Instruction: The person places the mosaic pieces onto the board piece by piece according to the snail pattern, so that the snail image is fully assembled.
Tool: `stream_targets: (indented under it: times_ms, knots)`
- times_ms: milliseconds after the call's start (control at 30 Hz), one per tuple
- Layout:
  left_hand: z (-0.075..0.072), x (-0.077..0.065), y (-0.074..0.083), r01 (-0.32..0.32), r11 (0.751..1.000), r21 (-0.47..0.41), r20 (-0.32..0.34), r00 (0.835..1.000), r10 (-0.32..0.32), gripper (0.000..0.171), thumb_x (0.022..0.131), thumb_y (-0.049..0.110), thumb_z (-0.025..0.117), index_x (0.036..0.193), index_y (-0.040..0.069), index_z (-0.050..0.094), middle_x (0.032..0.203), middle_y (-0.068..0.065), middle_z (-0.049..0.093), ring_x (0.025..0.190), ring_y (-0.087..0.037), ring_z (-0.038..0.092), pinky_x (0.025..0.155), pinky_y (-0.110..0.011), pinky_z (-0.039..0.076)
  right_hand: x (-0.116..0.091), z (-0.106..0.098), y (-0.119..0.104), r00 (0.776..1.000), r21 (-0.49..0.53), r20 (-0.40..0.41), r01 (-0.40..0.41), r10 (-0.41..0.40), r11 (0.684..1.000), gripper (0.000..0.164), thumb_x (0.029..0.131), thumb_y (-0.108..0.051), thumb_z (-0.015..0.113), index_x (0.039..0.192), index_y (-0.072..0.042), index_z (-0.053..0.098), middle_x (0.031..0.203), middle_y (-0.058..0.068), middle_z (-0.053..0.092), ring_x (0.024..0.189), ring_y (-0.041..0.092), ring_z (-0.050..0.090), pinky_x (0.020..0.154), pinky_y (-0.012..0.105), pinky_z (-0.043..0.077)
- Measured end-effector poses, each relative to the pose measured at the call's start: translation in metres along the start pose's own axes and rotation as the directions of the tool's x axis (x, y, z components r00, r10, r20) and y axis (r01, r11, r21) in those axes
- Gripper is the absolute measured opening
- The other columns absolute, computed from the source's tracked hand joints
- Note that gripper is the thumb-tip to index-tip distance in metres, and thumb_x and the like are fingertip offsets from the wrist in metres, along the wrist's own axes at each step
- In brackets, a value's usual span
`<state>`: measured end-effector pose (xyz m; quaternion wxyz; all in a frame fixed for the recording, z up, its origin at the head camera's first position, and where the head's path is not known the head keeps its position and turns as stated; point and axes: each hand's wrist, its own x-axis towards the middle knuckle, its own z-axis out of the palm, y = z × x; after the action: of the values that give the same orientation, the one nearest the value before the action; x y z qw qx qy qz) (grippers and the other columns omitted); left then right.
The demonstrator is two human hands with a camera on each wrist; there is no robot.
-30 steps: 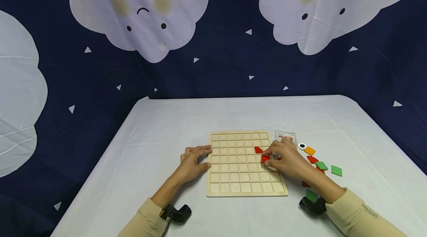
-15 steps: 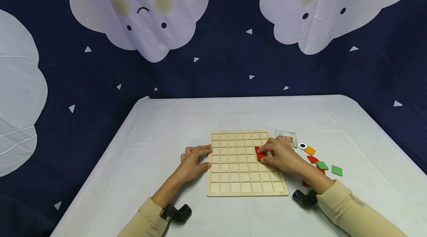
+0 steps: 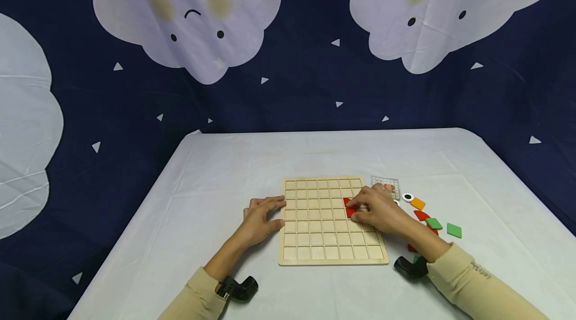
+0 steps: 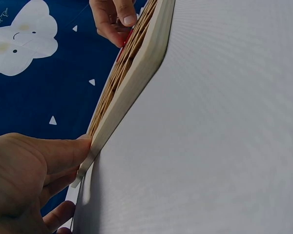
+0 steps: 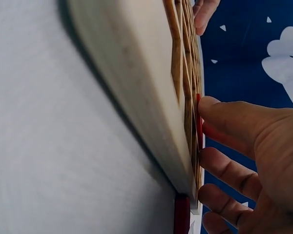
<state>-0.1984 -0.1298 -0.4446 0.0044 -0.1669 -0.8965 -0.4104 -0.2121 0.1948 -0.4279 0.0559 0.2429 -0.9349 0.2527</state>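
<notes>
A light wooden grid board (image 3: 324, 240) lies on the white table. My left hand (image 3: 258, 222) rests along its left edge, thumb and fingertips touching the rim, fingers fairly straight in the left wrist view. Over the board's right half, my right hand (image 3: 382, 210) pinches a red tile (image 3: 350, 212) between thumb and fingertips, down at a grid cell. Just behind that tile sits a red quarter-round tile (image 3: 346, 201), partly covered by the fingers. Seen from the right wrist, red tile (image 5: 198, 117) stands slightly proud of the grid, thumb at its edge.
A picture card (image 3: 388, 186) lies behind my right hand, partly hidden. Right of the board are a white eye tile (image 3: 407, 197), an orange tile (image 3: 418, 203), a red rounded tile (image 3: 421, 215) and green tiles (image 3: 454, 230). My right forearm covers some pieces.
My right hand has moved left with the red tile and lowered it into the grid in front of the quarter-round one. Over the last half second it stays there. The left hand has not moved.
</notes>
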Motion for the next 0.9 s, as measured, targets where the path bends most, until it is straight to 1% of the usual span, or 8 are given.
stream_targets:
  times_ms: [133, 233, 367, 433, 567, 767, 833, 900]
  knots:
    - [0.0, 0.0, 0.0, 0.001, 1.0, -0.003, 0.006, 1.0, -0.001, 0.046, 0.08, 0.013, 0.071, 0.125, 0.008, 0.061, 0.14, 0.002, 0.052, 0.11, -0.02, 0.037, 0.089, -0.044, 0.019, -0.001, -0.003, -0.001, 1.0, 0.007, 0.01, -0.025, 0.025, 1.0, 0.025, 0.073, -0.023, 0.077, 0.098, -0.022, 0.074, 0.094, -0.007, 0.064, 0.089, 0.014, 0.045, 0.079, 0.033, 0.03]
    - [-0.001, 0.0, 0.001, 0.003, 1.0, -0.006, 0.008, 1.0, -0.003, 0.046, 0.08, 0.013, 0.071, 0.125, 0.008, 0.061, 0.141, 0.002, 0.051, 0.11, -0.02, 0.037, 0.089, -0.044, 0.018, -0.002, -0.008, -0.001, 0.998, 0.006, 0.013, -0.059, 0.059, 0.998, 0.026, 0.075, -0.025, 0.076, 0.101, -0.021, 0.074, 0.097, -0.005, 0.064, 0.094, 0.017, 0.047, 0.082, 0.037, 0.031]
    - [-0.001, 0.0, 0.002, 0.009, 1.0, -0.009, 0.01, 1.0, -0.008, 0.046, 0.081, 0.013, 0.071, 0.126, 0.008, 0.06, 0.141, 0.001, 0.051, 0.111, -0.021, 0.037, 0.09, -0.045, 0.018, -0.008, -0.021, 0.0, 0.995, 0.022, 0.006, -0.1, 0.1, 0.995, 0.026, 0.078, -0.023, 0.074, 0.104, -0.018, 0.073, 0.105, 0.002, 0.064, 0.104, 0.025, 0.048, 0.087, 0.043, 0.03]
    - [-0.001, 0.0, 0.002, 0.013, 1.0, -0.009, 0.01, 1.0, -0.013, 0.046, 0.081, 0.013, 0.071, 0.126, 0.009, 0.061, 0.141, 0.002, 0.051, 0.111, -0.021, 0.038, 0.09, -0.045, 0.018, -0.012, -0.027, 0.002, 0.993, 0.027, -0.002, -0.12, 0.12, 0.992, 0.026, 0.08, -0.021, 0.073, 0.105, -0.016, 0.072, 0.111, 0.007, 0.063, 0.108, 0.028, 0.046, 0.088, 0.045, 0.028]
    - [-0.001, 0.0, 0.001, 0.012, 1.0, -0.006, 0.005, 1.0, -0.012, 0.045, 0.081, 0.013, 0.071, 0.125, 0.009, 0.061, 0.14, 0.002, 0.052, 0.112, -0.021, 0.038, 0.09, -0.045, 0.019, -0.02, -0.04, 0.011, 0.985, 0.02, -0.03, -0.167, 0.167, 0.986, 0.027, 0.081, -0.02, 0.072, 0.107, -0.013, 0.071, 0.116, 0.012, 0.061, 0.106, 0.029, 0.044, 0.086, 0.042, 0.027]
    - [0.0, 0.0, 0.001, 0.013, 1.0, -0.013, 0.003, 1.0, -0.013, 0.045, 0.08, 0.012, 0.071, 0.125, 0.009, 0.061, 0.14, 0.002, 0.052, 0.111, -0.02, 0.038, 0.089, -0.043, 0.019, -0.032, -0.053, 0.032, 0.962, -0.002, -0.099, -0.257, 0.255, 0.966, 0.033, 0.081, -0.024, 0.072, 0.112, -0.011, 0.07, 0.109, 0.013, 0.063, 0.096, 0.027, 0.043, 0.077, 0.035, 0.024]
    - [-0.001, 0.0, 0.002, 0.01, 1.0, -0.014, 0.001, 1.0, -0.01, 0.045, 0.08, 0.012, 0.071, 0.124, 0.009, 0.061, 0.14, 0.002, 0.052, 0.11, -0.02, 0.038, 0.088, -0.043, 0.019, -0.036, -0.057, 0.039, 0.951, -0.014, -0.112, -0.291, 0.288, 0.957, 0.035, 0.081, -0.025, 0.072, 0.113, -0.009, 0.069, 0.11, 0.015, 0.062, 0.094, 0.029, 0.043, 0.076, 0.036, 0.024]
    - [0.0, 0.0, 0.001, 0.007, 1.0, -0.013, -0.001, 1.0, -0.007, 0.045, 0.08, 0.012, 0.071, 0.124, 0.009, 0.062, 0.14, 0.002, 0.052, 0.11, -0.021, 0.038, 0.088, -0.044, 0.019, -0.04, -0.059, 0.045, 0.942, -0.028, -0.119, -0.32, 0.315, 0.947, 0.036, 0.081, -0.025, 0.071, 0.113, -0.007, 0.068, 0.112, 0.019, 0.061, 0.095, 0.031, 0.043, 0.077, 0.04, 0.025]
